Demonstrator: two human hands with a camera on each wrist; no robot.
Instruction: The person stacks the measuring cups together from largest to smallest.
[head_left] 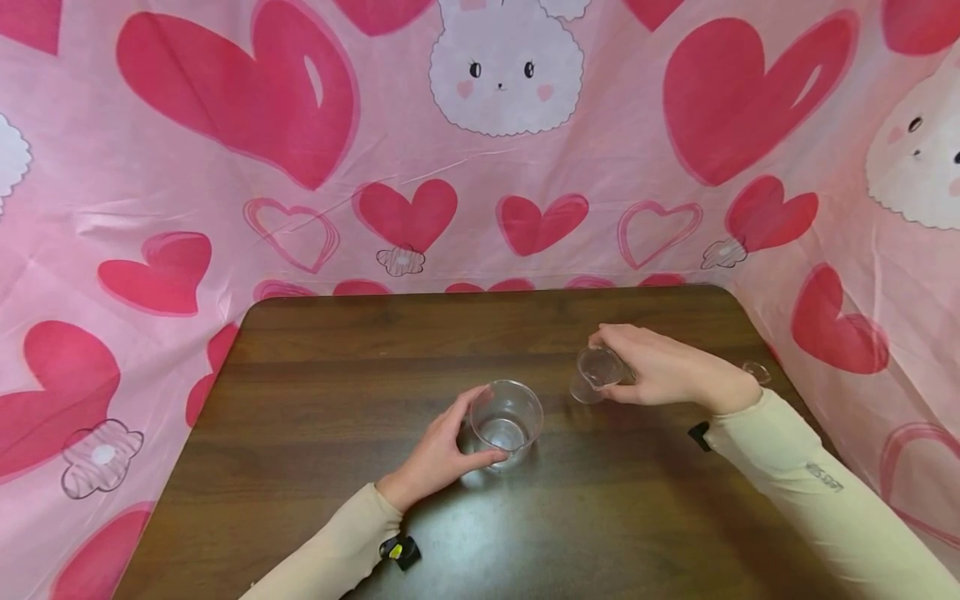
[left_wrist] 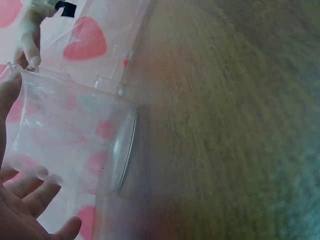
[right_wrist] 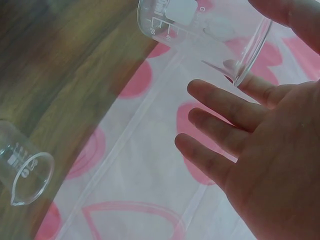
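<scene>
My left hand (head_left: 442, 450) holds a wide clear glass beaker (head_left: 517, 408) from its left side, thumb at the near side and fingers round the far side. The beaker stands upright on the table. My right hand (head_left: 660, 367) pinches a smaller clear beaker (head_left: 587, 385) near its rim, between thumb and forefinger. White measuring marks show on this smaller beaker (right_wrist: 180, 22) in the right wrist view, and its other fingers (right_wrist: 225, 107) are spread. Whether its base touches the table, I cannot tell.
A third, small beaker (head_left: 756, 372) stands near the table's right edge, partly hidden behind my right wrist; its spout shows in the right wrist view. The dark wooden table (head_left: 337, 358) is bordered by pink heart-patterned cloth (head_left: 465, 158) at the back and sides.
</scene>
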